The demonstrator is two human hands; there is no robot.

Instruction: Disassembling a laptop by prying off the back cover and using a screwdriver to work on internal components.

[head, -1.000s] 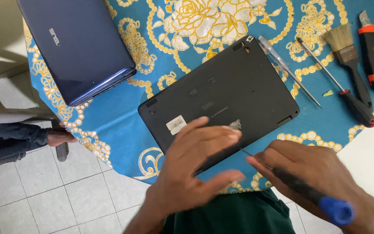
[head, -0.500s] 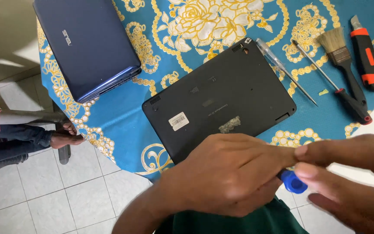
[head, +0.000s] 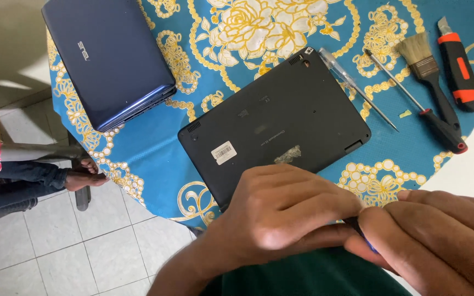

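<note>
Your left hand [head: 281, 211] and right hand [head: 440, 235] meet at the near edge of an upturned black laptop [head: 275, 126], its long axis running diagonally, far corner up-right. Both hands pinch a blue-handled screwdriver [head: 364, 237], mostly hidden, so its direction is unclear. A closed blue laptop [head: 108, 57] lies far left on the tablecloth [head: 154, 148]

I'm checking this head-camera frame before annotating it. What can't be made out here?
- Blue-tipped tool between the left hand and right hand: almost fully hidden by fingers; its type is unclear.
- Near edge of the upside-down black laptop: covered by the left hand.
- Right hand: cut off by the frame's right and bottom edges.
- Closed dark blue laptop: top corner cut off by the frame's upper edge.
</note>
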